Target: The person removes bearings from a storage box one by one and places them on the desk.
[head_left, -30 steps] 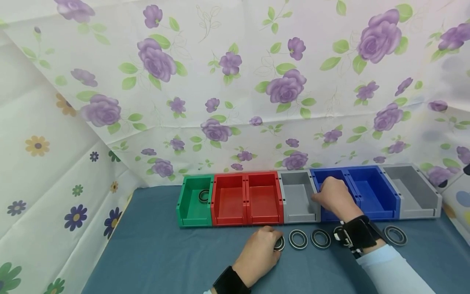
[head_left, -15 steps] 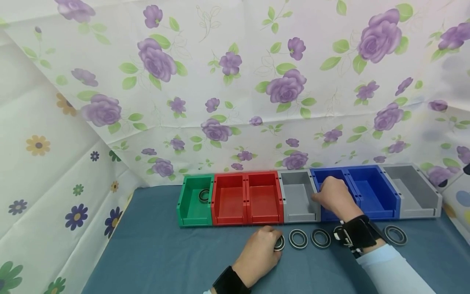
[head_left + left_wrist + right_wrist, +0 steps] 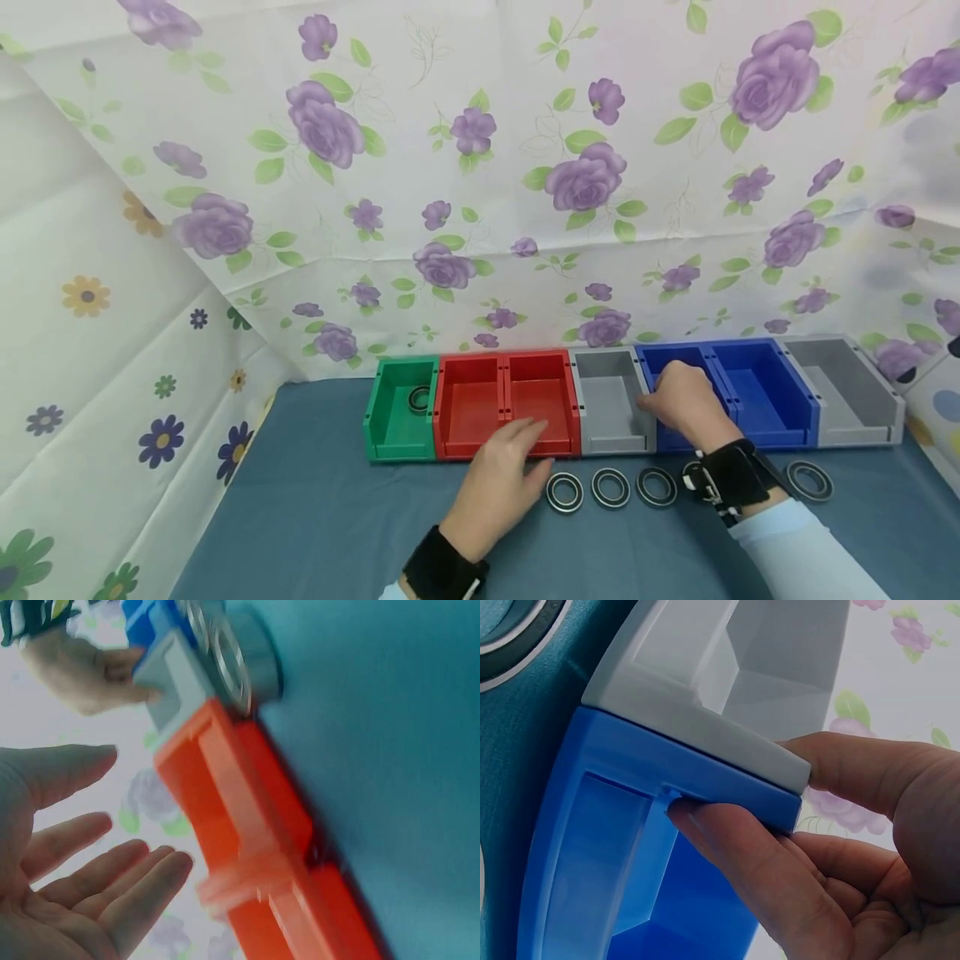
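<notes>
My left hand (image 3: 491,487) is held with fingers spread and nothing in it, fingertips over the front of the right red bin (image 3: 538,371). Just right of its thumb lies a ring-shaped ball bearing (image 3: 551,493) on the cloth. In the left wrist view the left hand (image 3: 90,889) shows its palm side and loosely bent fingers. My right hand (image 3: 686,402) pinches the adjoining side walls of the middle grey bin (image 3: 611,400) and the left blue bin (image 3: 666,440). The right wrist view shows its thumb on the grey wall and a fingertip inside the blue bin (image 3: 592,847).
More bearings (image 3: 597,488) lie in a row before the bins, one partly hidden under the right wrist. Another bearing (image 3: 412,401) sits in the green bin (image 3: 401,454). A second blue bin (image 3: 776,433) and grey bin (image 3: 862,433) extend right. Flowered sheeting (image 3: 480,208) hangs behind.
My left hand has let go of the leftmost bearing, opened, and moved left and up toward the red bins. The bearing stays on the cloth. My right hand has not moved.
</notes>
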### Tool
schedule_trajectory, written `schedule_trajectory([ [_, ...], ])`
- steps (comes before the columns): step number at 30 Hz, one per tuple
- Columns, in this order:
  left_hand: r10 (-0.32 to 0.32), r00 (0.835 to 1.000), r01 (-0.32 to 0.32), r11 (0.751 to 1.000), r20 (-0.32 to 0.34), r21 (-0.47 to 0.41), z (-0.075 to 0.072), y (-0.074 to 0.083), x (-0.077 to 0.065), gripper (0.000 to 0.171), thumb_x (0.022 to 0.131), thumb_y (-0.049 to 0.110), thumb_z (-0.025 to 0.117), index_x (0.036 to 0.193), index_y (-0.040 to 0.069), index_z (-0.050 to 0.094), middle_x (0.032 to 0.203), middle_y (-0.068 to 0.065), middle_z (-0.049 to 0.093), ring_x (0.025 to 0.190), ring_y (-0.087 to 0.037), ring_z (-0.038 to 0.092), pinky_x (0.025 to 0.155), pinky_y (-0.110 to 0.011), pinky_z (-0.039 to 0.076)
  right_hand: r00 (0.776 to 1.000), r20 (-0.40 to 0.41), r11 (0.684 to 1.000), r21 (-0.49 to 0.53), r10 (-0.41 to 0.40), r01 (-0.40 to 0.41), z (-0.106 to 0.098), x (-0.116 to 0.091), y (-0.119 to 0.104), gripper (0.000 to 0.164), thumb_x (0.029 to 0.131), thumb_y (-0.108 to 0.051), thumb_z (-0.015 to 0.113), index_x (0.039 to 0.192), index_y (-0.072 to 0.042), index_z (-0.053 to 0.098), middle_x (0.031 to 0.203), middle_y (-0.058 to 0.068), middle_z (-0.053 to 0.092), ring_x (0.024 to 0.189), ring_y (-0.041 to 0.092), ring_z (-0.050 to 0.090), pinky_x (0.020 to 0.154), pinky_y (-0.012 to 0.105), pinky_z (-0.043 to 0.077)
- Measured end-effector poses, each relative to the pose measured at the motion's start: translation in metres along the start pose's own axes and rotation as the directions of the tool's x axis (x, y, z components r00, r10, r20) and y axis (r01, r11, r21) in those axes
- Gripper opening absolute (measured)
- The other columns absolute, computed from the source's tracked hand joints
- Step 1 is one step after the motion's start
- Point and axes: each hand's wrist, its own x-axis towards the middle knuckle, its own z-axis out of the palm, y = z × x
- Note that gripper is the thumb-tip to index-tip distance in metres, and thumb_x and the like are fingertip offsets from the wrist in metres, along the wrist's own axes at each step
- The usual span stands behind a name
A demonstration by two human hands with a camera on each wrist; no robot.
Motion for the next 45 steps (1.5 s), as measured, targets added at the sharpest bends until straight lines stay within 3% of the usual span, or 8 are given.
schedule_trajectory([
  [4, -0.015, 0.990, 0.013, 1.000, -0.138, -0.015, -0.014, -0.017, 0.006, 0.058, 0.081, 0.037, 0.069, 0.134, 0.024, 0.050, 0.131, -0.002, 0.055, 0.118, -0.016, 0.055, 0.089, -0.033, 0.052, 1.000, 0.001, 1.000, 0.003, 0.000, 0.000, 0.000, 0.000, 0.001, 0.043, 0.079, -0.026, 0.068, 0.047, -0.014, 0.042, 0.044, -0.005, 0.033, 0.042, 0.015, 0.048, 0.043, 0.025, 0.039],
  [9, -0.064, 0.960, 0.061, 0.998, -0.272, -0.019, -0.033, -0.045, 0.012, 0.062, 0.082, 0.031, 0.069, 0.138, 0.020, 0.044, 0.137, -0.006, 0.049, 0.124, -0.021, 0.049, 0.090, -0.037, 0.051, 1.000, 0.002, 1.000, 0.006, -0.003, 0.003, -0.001, 0.000, 0.000, 0.043, 0.079, -0.026, 0.069, 0.047, -0.013, 0.043, 0.044, -0.005, 0.035, 0.043, 0.015, 0.050, 0.043, 0.025, 0.040],
  [13, -0.101, 0.933, 0.108, 0.994, -0.345, 0.003, -0.045, -0.069, 0.017, 0.060, 0.085, 0.025, 0.066, 0.139, 0.014, 0.043, 0.139, -0.009, 0.047, 0.127, -0.024, 0.045, 0.094, -0.043, 0.048, 1.000, 0.003, 1.000, 0.007, 0.001, -0.001, -0.001, 0.000, 0.000, 0.043, 0.078, -0.026, 0.069, 0.047, -0.013, 0.044, 0.044, -0.004, 0.035, 0.043, 0.015, 0.050, 0.043, 0.025, 0.039],
  [16, -0.130, 0.923, 0.150, 0.988, -0.362, 0.028, -0.051, -0.084, 0.019, 0.055, 0.087, 0.017, 0.063, 0.138, 0.009, 0.044, 0.138, -0.013, 0.046, 0.128, -0.027, 0.043, 0.097, -0.046, 0.046, 1.000, 0.007, 1.000, 0.009, 0.006, -0.006, -0.001, 0.000, -0.001, 0.042, 0.078, -0.026, 0.069, 0.047, -0.013, 0.044, 0.044, -0.004, 0.036, 0.043, 0.015, 0.051, 0.043, 0.025, 0.040],
  [22, -0.196, 0.933, 0.225, 0.972, -0.303, 0.063, -0.055, -0.110, 0.022, 0.052, 0.088, 0.001, 0.055, 0.138, 0.005, 0.041, 0.139, -0.019, 0.043, 0.128, -0.034, 0.041, 0.097, -0.048, 0.045, 1.000, 0.003, 1.000, 0.003, 0.014, -0.014, -0.001, 0.000, -0.001, 0.043, 0.078, -0.026, 0.070, 0.047, -0.014, 0.042, 0.044, -0.005, 0.034, 0.043, 0.015, 0.050, 0.043, 0.025, 0.040],
  [30, -0.302, 0.943, 0.311, 0.949, -0.136, 0.048, -0.058, -0.131, 0.026, 0.058, 0.085, -0.004, 0.056, 0.139, 0.005, 0.039, 0.141, -0.021, 0.040, 0.130, -0.038, 0.038, 0.097, -0.050, 0.044, 1.000, 0.002, 1.000, 0.009, 0.003, -0.003, -0.001, 0.001, 0.000, 0.045, 0.078, -0.025, 0.070, 0.046, -0.015, 0.040, 0.045, -0.006, 0.030, 0.042, 0.014, 0.047, 0.043, 0.025, 0.039],
  [37, -0.369, 0.929, 0.369, 0.929, -0.001, 0.040, -0.060, -0.140, 0.034, 0.062, 0.082, 0.001, 0.061, 0.140, 0.006, 0.038, 0.140, -0.020, 0.041, 0.128, -0.038, 0.040, 0.095, -0.050, 0.045, 1.000, 0.004, 1.000, 0.010, 0.005, -0.005, -0.001, 0.001, 0.000, 0.045, 0.078, -0.025, 0.070, 0.046, -0.015, 0.040, 0.044, -0.006, 0.030, 0.042, 0.014, 0.049, 0.043, 0.025, 0.040],
  [45, -0.389, 0.920, 0.383, 0.919, 0.047, 0.092, -0.053, -0.150, 0.045, 0.061, 0.081, 0.004, 0.064, 0.138, 0.009, 0.043, 0.135, -0.018, 0.046, 0.124, -0.035, 0.046, 0.093, -0.048, 0.047, 1.000, 0.014, 1.000, 0.019, 0.015, -0.015, -0.002, 0.002, 0.001, 0.043, 0.079, -0.026, 0.069, 0.046, -0.014, 0.043, 0.044, -0.005, 0.034, 0.046, 0.017, 0.056, 0.045, 0.025, 0.043],
])
